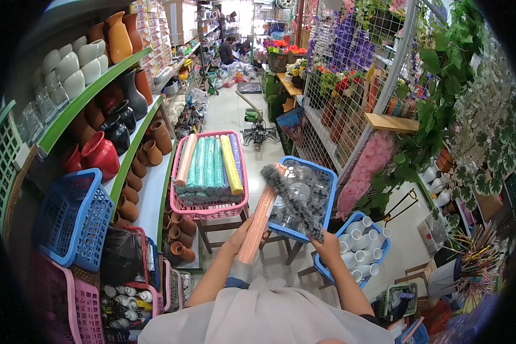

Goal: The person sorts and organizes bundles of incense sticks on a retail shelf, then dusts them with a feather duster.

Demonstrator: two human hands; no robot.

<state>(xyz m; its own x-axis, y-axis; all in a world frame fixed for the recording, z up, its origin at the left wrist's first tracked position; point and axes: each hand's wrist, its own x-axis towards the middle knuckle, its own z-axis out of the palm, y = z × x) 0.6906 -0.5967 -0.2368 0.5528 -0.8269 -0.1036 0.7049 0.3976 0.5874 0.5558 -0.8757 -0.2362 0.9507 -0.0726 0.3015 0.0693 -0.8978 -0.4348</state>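
My left hand (pixel 249 235) is closed around the lower half of a peach bundle of pipe cleaners (pixel 258 221), long and straight. My right hand (pixel 327 246) grips the lower end of a dark grey, fuzzy bundle of pipe cleaners (pixel 295 203). Their upper ends cross, with the grey one in front. To the left, a pink basket (pixel 212 213) on a stool holds rows of peach, green, yellow and purple bundles (pixel 212 163) over grey ones. Behind the grey bundle, a blue basket (pixel 330 198) contains clear plastic or glass pieces.
Another blue basket (pixel 321 266) at right holds several white vases (pixel 358 241). Shelves (pixel 149 189) of pots and vases line the left, beside an empty blue basket (pixel 77 221). A metal-legged stand (pixel 260 135) occupies the aisle. A person (pixel 228 51) sits far back. Wire racks (pixel 350 114) carry artificial flowers.
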